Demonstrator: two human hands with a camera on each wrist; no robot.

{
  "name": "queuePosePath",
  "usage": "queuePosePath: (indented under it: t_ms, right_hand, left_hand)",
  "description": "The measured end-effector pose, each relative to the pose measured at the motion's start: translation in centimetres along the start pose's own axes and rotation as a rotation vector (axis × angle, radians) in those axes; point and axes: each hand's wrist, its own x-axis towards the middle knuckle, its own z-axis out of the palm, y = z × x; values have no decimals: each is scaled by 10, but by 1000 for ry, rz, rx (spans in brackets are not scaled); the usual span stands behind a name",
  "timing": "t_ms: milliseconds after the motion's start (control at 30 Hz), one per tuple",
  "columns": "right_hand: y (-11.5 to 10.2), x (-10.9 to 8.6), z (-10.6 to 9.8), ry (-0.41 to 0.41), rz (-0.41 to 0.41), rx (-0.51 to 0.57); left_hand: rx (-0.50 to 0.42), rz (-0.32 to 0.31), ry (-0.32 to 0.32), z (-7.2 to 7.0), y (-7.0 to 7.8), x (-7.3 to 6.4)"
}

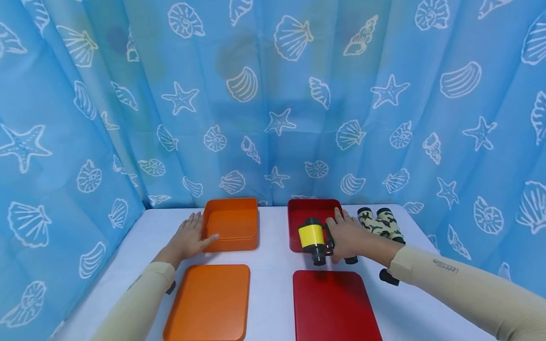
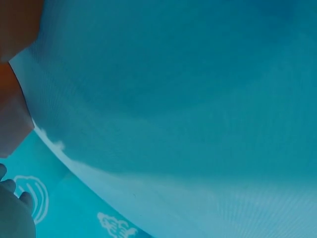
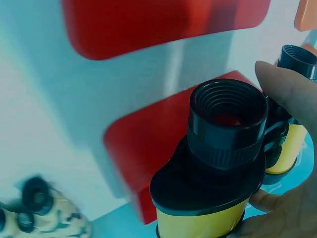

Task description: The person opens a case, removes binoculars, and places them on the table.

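My right hand (image 1: 350,235) grips a pair of black and yellow binoculars (image 1: 312,236) over the front of an open red box (image 1: 295,242). In the right wrist view, the thumb and fingers hold the binoculars (image 3: 225,144) around their middle, with the red box (image 3: 141,136) behind them. My left hand (image 1: 187,239) lies at the left side of an open orange box (image 1: 236,244), fingers extended and thumb across its front corner. Only fingertips (image 2: 15,203) of that hand show in the left wrist view. Nothing is visible inside the orange box.
Camouflage binoculars (image 1: 377,221) lie right of the red box. A black piece (image 1: 389,277) shows below my right forearm, partly hidden; another dark bit (image 1: 171,287) peeks out by my left sleeve. An orange lid (image 1: 209,303) and a red lid (image 1: 334,305) lie in front.
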Motion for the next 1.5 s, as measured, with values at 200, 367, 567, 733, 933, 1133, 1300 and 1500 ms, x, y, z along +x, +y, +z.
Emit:
queuePosePath:
  t_ms: [200,367,567,733,933,1133,1300,1500]
  right_hand:
    - [21,-19,6,-8,24,32]
    - [34,-37,10,-2,39,38]
    - [49,-48,14,1,30,51]
    - [64,-61,11,-24,-29,33]
    - [78,-79,10,-53,-53,3]
    - [91,-92,16,-78,-25,30]
    - [100,-106,25,-117,-13,56]
    - [108,-118,33,-155,27,74]
  left_hand:
    - [14,0,-1,1,-1,-1]
    - [9,7,-7,1,-1,0]
    - [12,12,0,0,0,2]
    - [10,18,8,0,-2,3]
    - [6,16,7,2,-1,-1]
    - [10,4,6,2,-1,-2]
    - [10,3,5,2,-1,-1]
    - [4,13,13,4,-2,0]
